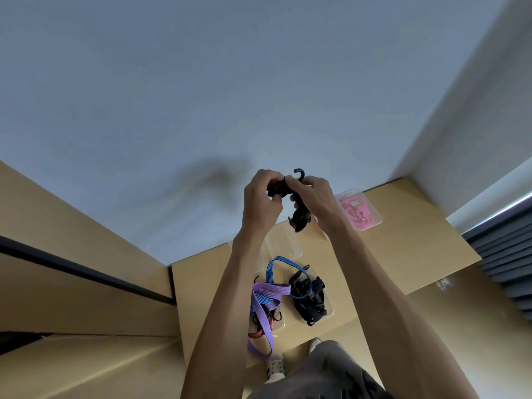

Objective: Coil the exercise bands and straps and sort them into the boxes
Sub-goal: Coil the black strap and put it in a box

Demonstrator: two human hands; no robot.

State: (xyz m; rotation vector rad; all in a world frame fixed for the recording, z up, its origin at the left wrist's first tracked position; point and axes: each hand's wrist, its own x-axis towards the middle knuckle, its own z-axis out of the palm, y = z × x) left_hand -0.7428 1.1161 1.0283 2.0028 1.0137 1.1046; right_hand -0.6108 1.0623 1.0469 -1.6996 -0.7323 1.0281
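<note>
While raised, left hand (260, 201) and right hand (313, 201) grip black strap (299, 217).

Both forearms are bare to the lower frame edge; no sleeves, watch or rings are visible. Left hand (260, 201) and right hand (315, 203) are ungloved. Grey trousers (325, 375) at 6 o'clock; pale shoes (275, 368), possibly trainers.

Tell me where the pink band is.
Head view: the pink band lies in a clear box at the table's far right, just beyond the right hand.
</note>
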